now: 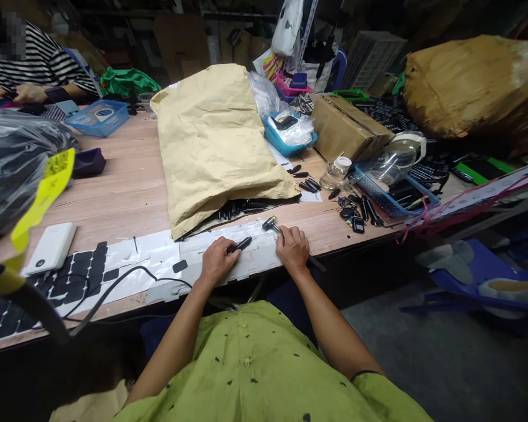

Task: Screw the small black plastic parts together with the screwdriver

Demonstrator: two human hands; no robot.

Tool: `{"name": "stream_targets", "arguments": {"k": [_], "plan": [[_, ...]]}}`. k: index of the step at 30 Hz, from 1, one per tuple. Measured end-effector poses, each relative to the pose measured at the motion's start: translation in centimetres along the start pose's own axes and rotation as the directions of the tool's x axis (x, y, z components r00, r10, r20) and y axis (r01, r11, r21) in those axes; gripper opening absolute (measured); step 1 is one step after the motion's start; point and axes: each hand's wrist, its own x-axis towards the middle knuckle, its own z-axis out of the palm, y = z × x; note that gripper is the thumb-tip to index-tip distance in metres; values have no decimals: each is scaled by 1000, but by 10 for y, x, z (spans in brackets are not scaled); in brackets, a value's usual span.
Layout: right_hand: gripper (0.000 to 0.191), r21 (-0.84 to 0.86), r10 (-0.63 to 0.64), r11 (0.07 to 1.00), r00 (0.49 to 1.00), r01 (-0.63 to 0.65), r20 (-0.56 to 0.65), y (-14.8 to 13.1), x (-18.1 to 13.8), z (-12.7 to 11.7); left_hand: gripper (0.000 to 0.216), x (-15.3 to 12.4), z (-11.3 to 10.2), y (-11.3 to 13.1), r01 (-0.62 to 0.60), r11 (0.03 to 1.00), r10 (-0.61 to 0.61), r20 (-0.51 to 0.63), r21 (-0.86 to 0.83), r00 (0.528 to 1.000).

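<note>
A black piece [245,242] in the left hand [220,259] points rightward, slightly forward

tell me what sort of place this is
Probably a small workshop: the right hand holds a small hammer, a big paper sack on the long workbench shows black pieces at its mouth, and another person in stripes is at far left.

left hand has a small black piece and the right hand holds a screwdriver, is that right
Not quite: the right hand holds a small hammer, not a screwdriver, as the head view shows. The left hand does hold a small black piece.
</note>
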Motion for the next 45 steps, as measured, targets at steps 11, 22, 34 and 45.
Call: {"name": "stream_targets", "arguments": {"k": [11,22,34,45], "plan": [[26,-22,-19,1000,1000,19,6,6,5,0,18,10,19,-9,-178,983,180,-61,38,982],[31,460,-133,882,990,100,39,-15,-21,-28,19,11,23,-10,-185,983,185,-46,3,982],[33,458,-163,882,984,111,77,-26,-28,-34,18,10,23,-4,-149,989,149,-25,-2,989],[32,417,-243,890,965,183,95,-38,-33,-35,17,11,26,-3,-147,989,146,-27,-17,989]]}}
